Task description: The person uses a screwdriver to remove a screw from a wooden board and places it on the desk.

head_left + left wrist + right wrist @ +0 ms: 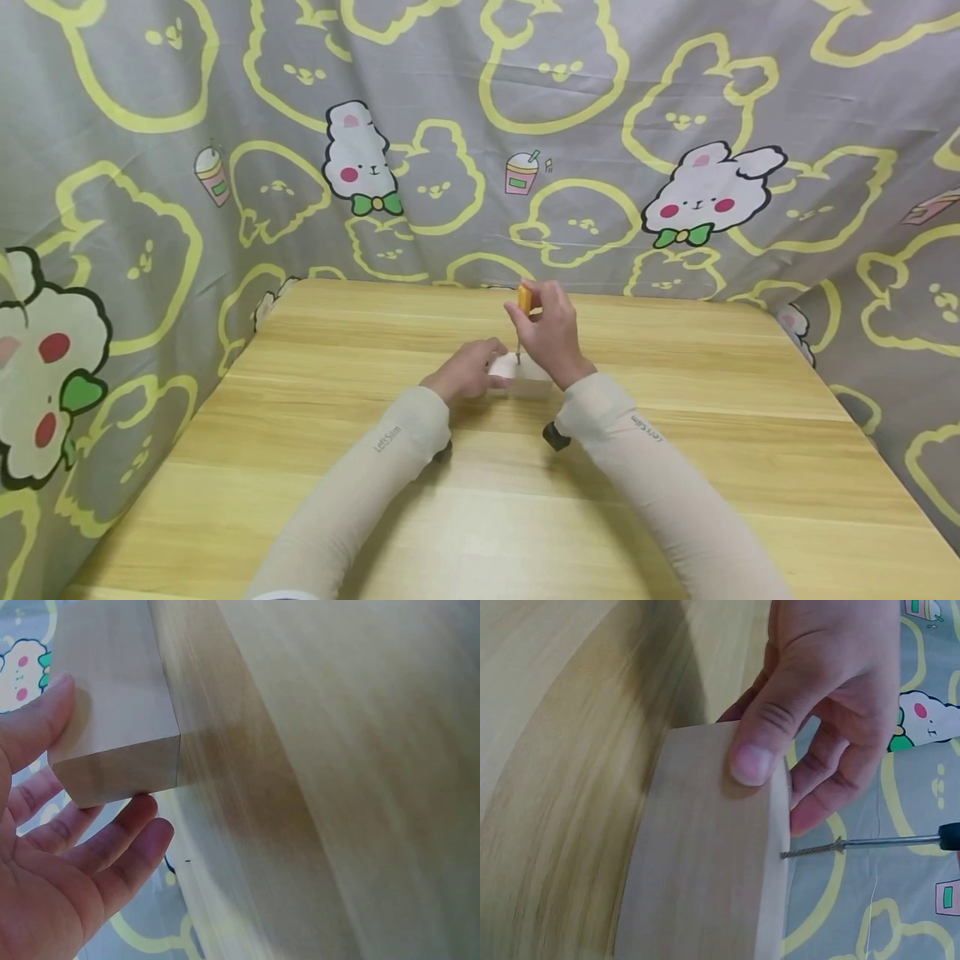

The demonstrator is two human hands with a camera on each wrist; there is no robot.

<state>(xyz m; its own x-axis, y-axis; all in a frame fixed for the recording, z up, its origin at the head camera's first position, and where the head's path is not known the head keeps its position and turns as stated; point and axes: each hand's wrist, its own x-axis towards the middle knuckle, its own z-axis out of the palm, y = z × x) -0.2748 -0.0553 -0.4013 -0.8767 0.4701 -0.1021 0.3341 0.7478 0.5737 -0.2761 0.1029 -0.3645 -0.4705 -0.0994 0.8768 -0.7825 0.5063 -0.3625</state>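
Note:
A pale wooden block (531, 386) rests on the table in front of me. My left hand (468, 369) grips its left end, with the thumb (751, 761) on the near face and the fingers around the end and far side. My right hand (553, 325) holds a screwdriver by its yellow handle (524, 298), upright above the block. In the right wrist view the screwdriver's metal shaft (892, 841) meets the head of a screw (814, 850). The screw's tip is at the block's top face, most of its thread showing. In the left wrist view the block (116, 682) shows its plain end.
The wood-grain table (480, 517) spreads around the block on all sides. A grey curtain (450, 175) with yellow outlines and cartoon rabbits hangs along the table's back and sides. Dark wrist devices (557, 437) sit under the sleeves.

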